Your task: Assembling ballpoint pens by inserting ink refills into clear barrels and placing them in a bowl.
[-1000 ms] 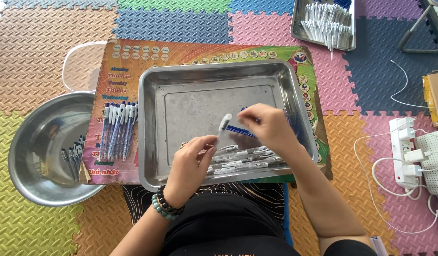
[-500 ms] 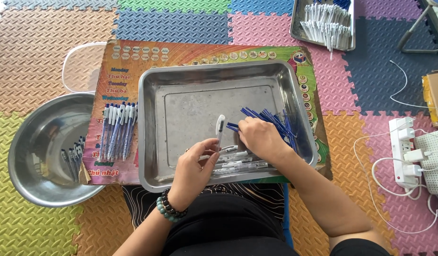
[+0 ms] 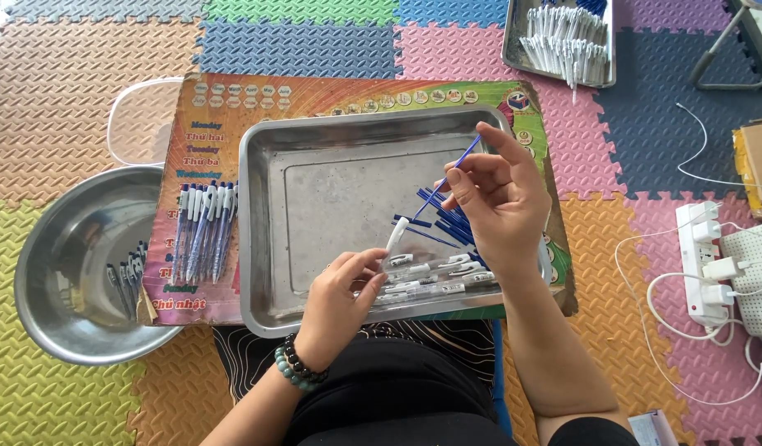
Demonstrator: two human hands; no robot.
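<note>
- Left hand (image 3: 341, 291): fingers pinched around a clear plastic pen barrel with white tip (image 3: 394, 243), held tilted above the rectangular steel tray (image 3: 331, 177).
- Right hand (image 3: 501, 198): thumb and fingers closed on a thin blue ink refill (image 3: 452, 170), raised over the tray's loose blue refills (image 3: 443, 221).
- Assembled pens (image 3: 203, 227) lie on the printed board left of the tray.

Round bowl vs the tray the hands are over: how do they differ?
The bowl is round and deep; the tray is rectangular and shallow. The bowl holds a few small dark parts; the tray holds blue refills and clear pen barrels. The bowl sits on the foam mat; the tray sits on a printed board. Both are bare metal.
</note>
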